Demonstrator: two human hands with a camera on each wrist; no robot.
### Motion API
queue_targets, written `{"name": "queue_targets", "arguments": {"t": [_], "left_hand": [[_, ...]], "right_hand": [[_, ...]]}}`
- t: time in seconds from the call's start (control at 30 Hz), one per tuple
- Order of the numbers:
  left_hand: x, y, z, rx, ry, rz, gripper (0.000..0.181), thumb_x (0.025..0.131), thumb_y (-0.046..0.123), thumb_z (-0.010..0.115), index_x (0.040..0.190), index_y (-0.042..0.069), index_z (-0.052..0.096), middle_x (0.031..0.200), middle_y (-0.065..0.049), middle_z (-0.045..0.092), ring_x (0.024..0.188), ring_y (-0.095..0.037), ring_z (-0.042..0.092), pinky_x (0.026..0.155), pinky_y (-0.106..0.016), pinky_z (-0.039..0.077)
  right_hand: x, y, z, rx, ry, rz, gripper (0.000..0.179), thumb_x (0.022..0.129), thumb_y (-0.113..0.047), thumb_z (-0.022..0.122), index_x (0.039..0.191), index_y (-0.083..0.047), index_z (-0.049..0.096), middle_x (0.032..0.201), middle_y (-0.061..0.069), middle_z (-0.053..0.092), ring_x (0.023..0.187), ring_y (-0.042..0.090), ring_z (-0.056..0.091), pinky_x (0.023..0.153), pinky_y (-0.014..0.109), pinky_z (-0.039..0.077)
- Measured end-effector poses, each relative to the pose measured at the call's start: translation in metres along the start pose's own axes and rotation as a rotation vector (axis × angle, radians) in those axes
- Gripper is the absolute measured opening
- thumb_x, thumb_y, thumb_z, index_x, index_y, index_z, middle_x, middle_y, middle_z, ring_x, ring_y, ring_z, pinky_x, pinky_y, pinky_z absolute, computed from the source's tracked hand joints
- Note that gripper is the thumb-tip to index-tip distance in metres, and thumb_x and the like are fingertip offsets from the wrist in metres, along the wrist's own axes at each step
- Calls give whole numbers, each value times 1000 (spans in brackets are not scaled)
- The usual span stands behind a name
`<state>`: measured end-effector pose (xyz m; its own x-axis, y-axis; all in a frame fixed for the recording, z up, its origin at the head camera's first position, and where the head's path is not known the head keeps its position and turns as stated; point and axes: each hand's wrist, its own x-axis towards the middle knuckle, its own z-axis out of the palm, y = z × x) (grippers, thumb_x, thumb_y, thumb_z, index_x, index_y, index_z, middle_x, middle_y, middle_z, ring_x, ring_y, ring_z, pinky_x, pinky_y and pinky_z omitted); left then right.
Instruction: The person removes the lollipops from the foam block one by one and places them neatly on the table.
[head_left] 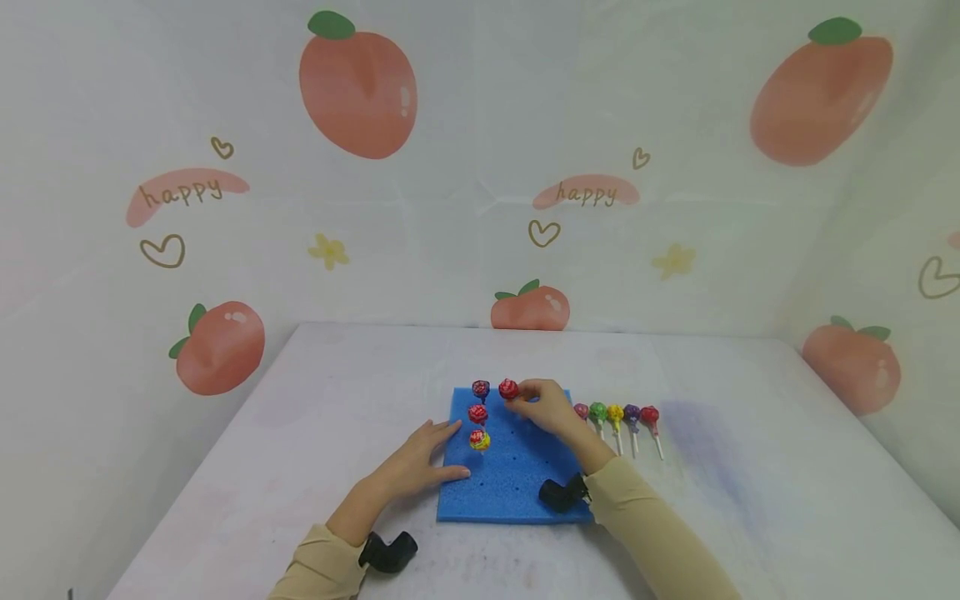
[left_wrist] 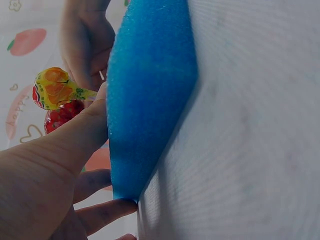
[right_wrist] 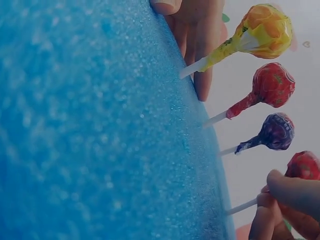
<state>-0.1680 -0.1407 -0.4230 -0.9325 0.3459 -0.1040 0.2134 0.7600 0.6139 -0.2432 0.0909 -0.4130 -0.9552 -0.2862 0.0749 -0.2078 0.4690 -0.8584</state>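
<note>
A blue foam board (head_left: 495, 500) lies on the table. My left hand (head_left: 416, 462) rests at its left edge, fingers fairly straight, the thumb on the top surface. Near the far edge my right hand (head_left: 551, 408) pinches a red lollipop (right_wrist: 304, 166) just below its wrapped head. That lollipop's white stick meets the foam; whether it sits in a hole I cannot tell. Along the board's left side stand three lollipops in a column: a dark purple one (head_left: 481, 389), a red one (right_wrist: 274, 85) and a yellow one (right_wrist: 265, 32), their sticks in the foam.
Right of the board several lollipops lie in a row on the table, among them a green one (head_left: 597, 412), a yellow one (head_left: 616, 414) and a red one (head_left: 650, 415). Small dark holes dot the foam. A fruit-print cloth (head_left: 450, 250) hangs behind the table.
</note>
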Motion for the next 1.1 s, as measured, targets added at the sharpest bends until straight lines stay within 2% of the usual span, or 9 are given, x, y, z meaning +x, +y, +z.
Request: {"name": "queue_targets", "arguments": {"t": [0.2, 0.33, 0.43, 0.67, 0.9, 1.1], "left_hand": [[0, 1, -1, -8, 0, 3, 77, 81, 42, 69, 142, 9, 39, 146, -20, 39, 140, -44, 22, 109, -61, 25], [0, 1, -1, -8, 2, 7, 76, 81, 42, 69, 142, 8, 39, 146, -20, 39, 140, -44, 23, 109, -61, 25], [1, 1, -1, -8, 2, 8, 76, 81, 42, 69, 142, 8, 39, 146, -20, 39, 140, -44, 22, 109, -61, 25], [1, 0, 0, -5, 3, 7, 77, 81, 42, 69, 142, 8, 39, 146, -20, 39, 140, -44, 23, 110, -61, 25], [0, 0, 0, -4, -2, -2, 78, 81, 43, 69, 143, 9, 38, 147, -19, 38, 141, -43, 22, 110, -61, 24], [0, 0, 0, -5, -1, -1, 77, 81, 44, 69, 143, 9, 38, 147, -19, 38, 141, -43, 21, 110, -61, 24]], "right_hand": [[-2, -8, -5, 34, 23, -37, 20, 84, -13, 68, 98, 1, 68, 85, 17, 69, 65, 13, 61, 58, 23, 49], [-6, -16, -10, 30, 27, -21, 21, 85, -15, 67, 100, 0, 68, 90, 17, 69, 70, 21, 64, 62, 24, 51], [-10, -19, -14, 17, 20, -22, 21, 86, -16, 67, 101, -1, 68, 92, 16, 69, 72, 21, 63, 64, 24, 51], [-15, -17, -19, -18, 31, -32, 21, 85, -16, 67, 99, -1, 69, 92, 15, 70, 70, 11, 61, 65, 21, 50], [-20, -18, -24, -13, 38, -5, 21, 86, -16, 67, 99, -1, 68, 94, 16, 70, 73, 20, 65, 66, 25, 53], [-24, -18, -26, -38, 38, 13, 21, 88, -17, 64, 101, -1, 68, 92, 14, 70, 74, 20, 65, 68, 28, 54]]}}
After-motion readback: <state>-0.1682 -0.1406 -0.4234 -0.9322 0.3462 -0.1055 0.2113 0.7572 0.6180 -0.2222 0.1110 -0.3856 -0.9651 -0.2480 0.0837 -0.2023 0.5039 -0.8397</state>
